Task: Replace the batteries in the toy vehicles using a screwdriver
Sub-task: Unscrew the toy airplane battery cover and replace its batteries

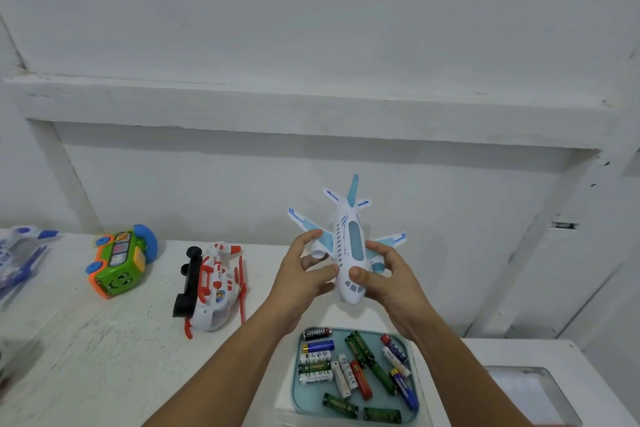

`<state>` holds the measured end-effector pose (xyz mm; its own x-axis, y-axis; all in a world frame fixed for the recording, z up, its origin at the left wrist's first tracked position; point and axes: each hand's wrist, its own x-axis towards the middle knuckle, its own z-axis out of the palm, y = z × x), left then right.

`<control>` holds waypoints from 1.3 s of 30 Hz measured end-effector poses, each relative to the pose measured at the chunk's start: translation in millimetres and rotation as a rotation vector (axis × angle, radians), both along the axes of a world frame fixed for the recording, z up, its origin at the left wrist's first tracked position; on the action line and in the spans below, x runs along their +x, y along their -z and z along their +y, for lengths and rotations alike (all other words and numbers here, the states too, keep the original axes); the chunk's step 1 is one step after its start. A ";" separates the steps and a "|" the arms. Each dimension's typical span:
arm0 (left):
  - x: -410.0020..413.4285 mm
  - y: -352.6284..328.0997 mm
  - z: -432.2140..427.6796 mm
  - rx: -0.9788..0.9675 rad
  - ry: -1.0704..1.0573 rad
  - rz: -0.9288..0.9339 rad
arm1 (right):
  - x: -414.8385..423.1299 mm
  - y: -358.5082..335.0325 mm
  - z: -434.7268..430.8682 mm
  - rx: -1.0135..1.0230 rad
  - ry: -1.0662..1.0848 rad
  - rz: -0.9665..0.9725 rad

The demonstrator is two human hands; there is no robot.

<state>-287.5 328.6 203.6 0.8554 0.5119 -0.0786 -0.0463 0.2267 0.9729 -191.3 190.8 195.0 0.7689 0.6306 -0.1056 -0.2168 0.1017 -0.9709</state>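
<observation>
White tabletop (104, 357) runs along a white wall. Above the tray (306, 395) I hold the toy plane (349, 253) in the air, nose toward me, with my left hand (304, 274) and right hand (388, 281) gripping its sides. That tray holds loose batteries (356, 367). Left of the tray lies a red-and-white helicopter (214, 288), and farther left a green bus (119, 260).

Toy plane (349, 246) glossy white plastic; tabletop (104, 340) rough matt white paint; tray (297, 392) smooth plastic
</observation>
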 end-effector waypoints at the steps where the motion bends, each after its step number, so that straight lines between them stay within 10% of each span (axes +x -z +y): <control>1: 3.0 3.4 0.9 -0.043 0.015 0.018 | 1.4 2.0 -0.7 -0.022 -0.002 0.000; 27: 27.2 50.7 11.9 -0.278 0.134 0.241 | 24.7 49.9 1.2 -0.342 -0.024 -0.069; 39: 23.8 48.9 20.6 0.022 0.128 0.400 | 5.4 28.4 8.5 -0.729 0.082 -0.580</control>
